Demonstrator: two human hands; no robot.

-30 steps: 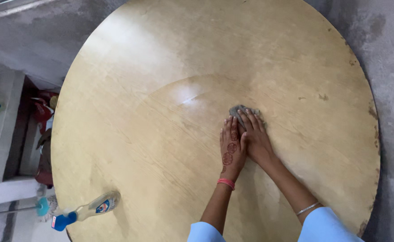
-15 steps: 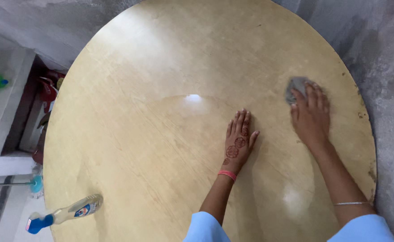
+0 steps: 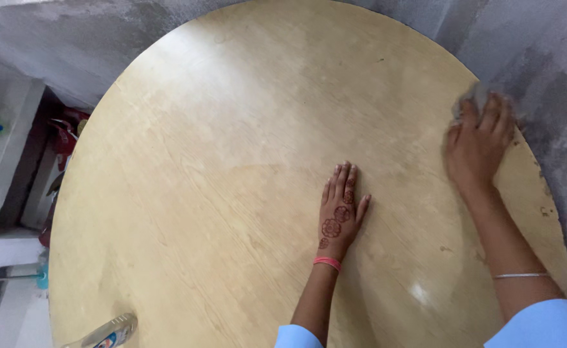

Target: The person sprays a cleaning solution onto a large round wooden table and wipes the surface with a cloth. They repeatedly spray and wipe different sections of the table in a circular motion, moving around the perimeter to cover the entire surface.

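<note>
A large round wooden table (image 3: pixel 232 129) fills the view. My left hand (image 3: pixel 339 209), with henna patterns and a pink wristband, lies flat on the table near its middle, fingers together, holding nothing. My right hand (image 3: pixel 478 143) presses a grey cloth (image 3: pixel 471 96) against the table's far right edge; it is blurred with motion. Only a small part of the cloth shows above my fingers.
A clear spray bottle (image 3: pixel 106 334) lies at the table's lower left edge, partly cut off. Grey concrete floor (image 3: pixel 554 77) surrounds the table. Red and green items (image 3: pixel 61 138) sit on the floor at the left, beside a white step.
My right hand has swept the cloth from the middle of the table out to the far right edge. My left hand has stayed flat in place. The view has shifted slightly.
</note>
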